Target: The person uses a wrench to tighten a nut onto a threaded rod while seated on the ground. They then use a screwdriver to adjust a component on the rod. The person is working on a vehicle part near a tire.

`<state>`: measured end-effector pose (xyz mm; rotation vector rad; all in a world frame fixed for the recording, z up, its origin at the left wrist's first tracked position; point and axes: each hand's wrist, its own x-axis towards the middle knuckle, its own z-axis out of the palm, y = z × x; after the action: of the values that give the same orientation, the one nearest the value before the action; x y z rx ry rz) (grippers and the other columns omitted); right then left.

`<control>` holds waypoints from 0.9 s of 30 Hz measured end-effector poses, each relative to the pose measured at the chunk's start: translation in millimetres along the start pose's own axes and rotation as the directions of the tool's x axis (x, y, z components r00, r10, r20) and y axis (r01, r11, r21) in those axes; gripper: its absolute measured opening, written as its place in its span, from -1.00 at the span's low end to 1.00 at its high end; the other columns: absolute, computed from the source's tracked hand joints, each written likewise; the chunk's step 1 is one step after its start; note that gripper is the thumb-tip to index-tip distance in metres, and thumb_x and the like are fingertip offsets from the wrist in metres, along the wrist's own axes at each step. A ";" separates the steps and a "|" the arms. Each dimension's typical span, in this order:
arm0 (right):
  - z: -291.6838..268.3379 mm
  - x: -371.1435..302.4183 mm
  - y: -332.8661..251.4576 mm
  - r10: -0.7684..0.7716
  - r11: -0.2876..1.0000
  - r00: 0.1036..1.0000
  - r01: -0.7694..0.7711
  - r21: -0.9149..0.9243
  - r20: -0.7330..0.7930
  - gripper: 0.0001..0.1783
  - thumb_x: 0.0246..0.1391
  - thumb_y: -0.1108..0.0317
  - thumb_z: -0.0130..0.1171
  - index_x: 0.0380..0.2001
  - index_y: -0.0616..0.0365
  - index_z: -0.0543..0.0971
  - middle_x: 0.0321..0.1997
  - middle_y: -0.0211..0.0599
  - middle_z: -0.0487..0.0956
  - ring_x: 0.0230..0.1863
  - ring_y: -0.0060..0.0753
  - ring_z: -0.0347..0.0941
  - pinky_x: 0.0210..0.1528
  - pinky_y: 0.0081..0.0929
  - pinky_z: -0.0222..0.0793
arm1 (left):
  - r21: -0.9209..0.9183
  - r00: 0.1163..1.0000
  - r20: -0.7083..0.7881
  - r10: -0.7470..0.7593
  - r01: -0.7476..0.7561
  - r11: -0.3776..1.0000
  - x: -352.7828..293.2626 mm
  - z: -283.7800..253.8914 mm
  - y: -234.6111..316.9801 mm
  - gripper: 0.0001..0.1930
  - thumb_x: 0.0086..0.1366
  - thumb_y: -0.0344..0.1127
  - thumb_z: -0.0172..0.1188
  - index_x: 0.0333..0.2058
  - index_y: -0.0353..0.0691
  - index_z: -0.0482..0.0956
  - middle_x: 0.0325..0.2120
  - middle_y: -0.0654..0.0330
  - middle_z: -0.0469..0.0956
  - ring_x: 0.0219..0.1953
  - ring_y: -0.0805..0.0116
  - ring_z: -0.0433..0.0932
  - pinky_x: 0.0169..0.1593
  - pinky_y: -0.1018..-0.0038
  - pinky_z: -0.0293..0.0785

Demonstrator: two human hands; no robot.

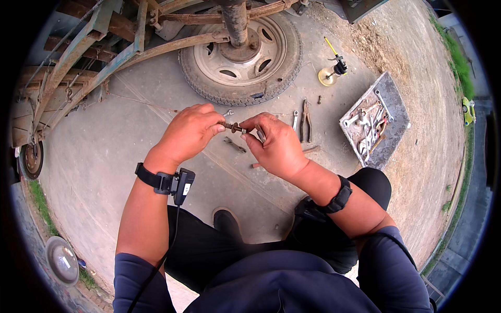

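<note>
Between my two hands, in front of me, is a rusty bolt (234, 127) lying roughly level, with what look like washers or a nut around its middle. My left hand (190, 131) pinches its left end between thumb and fingers. The thumb and forefinger of my right hand (279, 145) close on its right end. A short metal piece (260, 132) also shows against the right hand's fingers; its kind is unclear. Just below the bolt, a small dark metal tool (235, 145) lies on the ground. Partly under my right hand lies a reddish-brown handle (312, 149).
Ahead, a wheel (237, 93) joins a rusty axle (236, 23), beside a leaf spring (172, 51) and frame. Right of my hands lie pliers (306, 122), a wrench (295, 120) and a small bolt (320, 99). Farther right are an oil can (327, 77) and a metal tool tray (397, 107).
</note>
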<state>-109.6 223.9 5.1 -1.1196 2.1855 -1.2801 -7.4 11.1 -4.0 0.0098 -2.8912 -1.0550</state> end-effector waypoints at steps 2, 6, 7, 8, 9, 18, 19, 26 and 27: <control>-0.2 0.2 1.5 -0.039 0.999 0.999 0.038 -0.037 -0.010 -0.78 0.08 0.42 0.35 -0.18 0.09 0.61 -0.23 -0.19 0.62 -0.28 -0.10 0.62 -0.23 -0.24 0.53 | -0.001 1.000 0.003 0.000 0.000 1.000 0.1 -0.8 0.4 -0.87 0.29 -0.33 0.26 -0.25 -0.23 0.62 -0.37 0.11 0.51 -0.24 0.02 0.52 -0.16 0.17 0.45; 0.1 -0.6 2.3 0.007 0.998 1.000 -0.007 -0.064 0.000 -0.78 0.10 0.37 0.35 -0.17 0.10 0.61 -0.23 -0.18 0.63 -0.28 -0.10 0.63 -0.22 -0.25 0.53 | -0.003 1.000 -0.003 0.003 -0.003 1.000 0.0 -1.9 1.5 -0.87 0.29 -0.32 0.25 -0.25 -0.23 0.62 -0.37 0.11 0.51 -0.25 0.02 0.52 -0.16 0.17 0.45; 0.8 -1.2 2.7 0.028 0.998 1.000 -0.028 -0.051 0.001 -0.78 0.11 0.36 0.35 -0.17 0.10 0.61 -0.23 -0.18 0.64 -0.27 -0.09 0.63 -0.22 -0.24 0.54 | -0.003 1.000 -0.008 0.006 -0.006 1.000 0.0 -1.8 1.5 -0.87 0.30 -0.32 0.25 -0.25 -0.23 0.62 -0.37 0.12 0.51 -0.25 0.02 0.52 -0.16 0.17 0.45; 1.6 -1.8 3.3 0.048 0.998 0.999 -0.048 -0.038 0.002 -0.78 0.12 0.35 0.34 -0.16 0.11 0.61 -0.22 -0.17 0.64 -0.27 -0.09 0.63 -0.22 -0.24 0.54 | -0.003 1.000 -0.006 0.008 -0.008 1.000 -0.1 -1.9 1.3 -0.87 0.30 -0.31 0.25 -0.25 -0.22 0.62 -0.37 0.12 0.51 -0.25 0.02 0.52 -0.16 0.17 0.45; 2.1 -2.3 3.7 0.069 0.997 0.998 -0.069 -0.025 0.003 -0.78 0.12 0.34 0.34 -0.16 0.11 0.61 -0.22 -0.16 0.64 -0.27 -0.08 0.63 -0.21 -0.24 0.54 | -0.003 1.000 -0.003 0.011 -0.011 1.000 0.0 -2.1 1.1 -0.87 0.30 -0.31 0.24 -0.25 -0.22 0.62 -0.37 0.12 0.51 -0.25 0.02 0.52 -0.16 0.17 0.45; 4.9 -1.2 3.8 0.293 0.920 0.955 -0.295 0.257 0.047 -0.73 0.16 0.31 0.36 -0.15 0.25 0.63 -0.28 -0.11 0.71 -0.28 -0.25 0.67 -0.19 -0.37 0.54 | -0.002 1.000 -0.002 0.000 0.000 1.000 -0.7 -3.4 2.4 -0.87 0.31 -0.30 0.25 -0.24 -0.20 0.63 -0.37 0.13 0.51 -0.24 0.03 0.52 -0.16 0.17 0.45; 3.7 -0.4 1.9 0.305 0.921 0.950 -0.313 0.231 0.071 -0.73 0.17 0.31 0.36 -0.15 0.26 0.63 -0.29 -0.11 0.71 -0.28 -0.26 0.67 -0.20 -0.38 0.54 | -0.002 1.000 -0.006 0.002 -0.002 1.000 -0.9 -3.4 2.2 -0.87 0.30 -0.30 0.25 -0.24 -0.20 0.63 -0.37 0.13 0.51 -0.24 0.03 0.52 -0.16 0.17 0.45; 4.5 -0.3 -4.5 0.310 0.929 0.949 -0.315 0.197 0.054 -0.75 0.14 0.34 0.37 -0.17 0.25 0.64 -0.29 -0.11 0.70 -0.29 -0.25 0.66 -0.22 -0.38 0.53 | -0.008 0.998 0.022 -0.063 0.063 0.998 -1.1 -3.0 4.0 -0.87 0.29 -0.28 0.29 -0.24 -0.16 0.66 -0.35 0.14 0.55 -0.18 0.04 0.55 -0.09 0.14 0.46; 3.8 0.0 -6.5 0.295 0.939 0.955 -0.297 0.171 0.041 -0.75 0.13 0.35 0.38 -0.18 0.24 0.64 -0.28 -0.11 0.70 -0.30 -0.23 0.66 -0.22 -0.38 0.53 | -0.009 0.998 0.022 -0.064 0.064 0.998 -1.0 -3.1 3.7 -0.87 0.29 -0.28 0.29 -0.24 -0.16 0.66 -0.35 0.14 0.55 -0.18 0.04 0.55 -0.09 0.14 0.46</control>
<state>-104.3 220.1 8.6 -0.6977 2.0851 -1.2928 -6.2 11.9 0.8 0.0912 -2.9230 -1.0864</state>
